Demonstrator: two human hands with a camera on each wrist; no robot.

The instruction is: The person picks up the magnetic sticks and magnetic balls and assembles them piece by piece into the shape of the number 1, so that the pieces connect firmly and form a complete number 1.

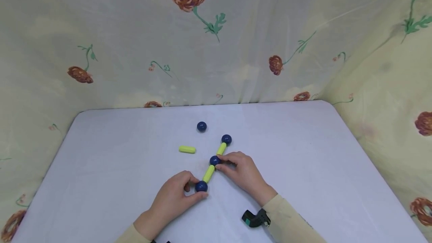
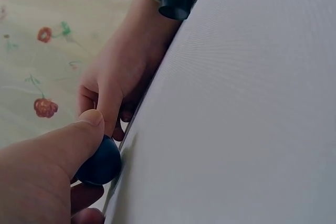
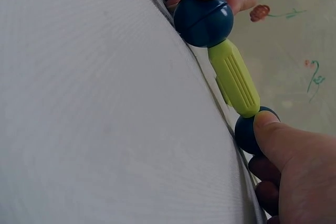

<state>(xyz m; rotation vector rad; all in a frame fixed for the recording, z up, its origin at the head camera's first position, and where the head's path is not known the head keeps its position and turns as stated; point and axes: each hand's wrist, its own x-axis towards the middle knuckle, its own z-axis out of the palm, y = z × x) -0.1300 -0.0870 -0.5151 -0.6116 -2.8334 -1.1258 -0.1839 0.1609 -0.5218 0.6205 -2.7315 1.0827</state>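
Observation:
A chain of dark blue balls and yellow-green rods lies slanted on the table. My left hand [image 1: 173, 197] pinches the nearest blue ball [image 1: 201, 186] between thumb and fingers. With thumb and fingertips, my right hand [image 1: 243, 172] pinches the middle blue ball [image 1: 215, 161]. One yellow-green rod [image 1: 209, 174] joins these two balls; its ridged side shows in the right wrist view. Another rod [image 1: 221, 149] runs from the middle ball to the far blue ball [image 1: 226, 139]. In the left wrist view, the thumb presses on the near ball [image 2: 100, 162], and the right hand is behind it.
A loose yellow-green rod [image 1: 187, 149] lies left of the chain. Farther back sits a single blue ball [image 1: 201, 126]. A black wrist camera [image 1: 255, 218] is strapped by the right sleeve. The white table [image 1: 303, 141] meets a flowered cloth [image 1: 236, 66] at its back edge.

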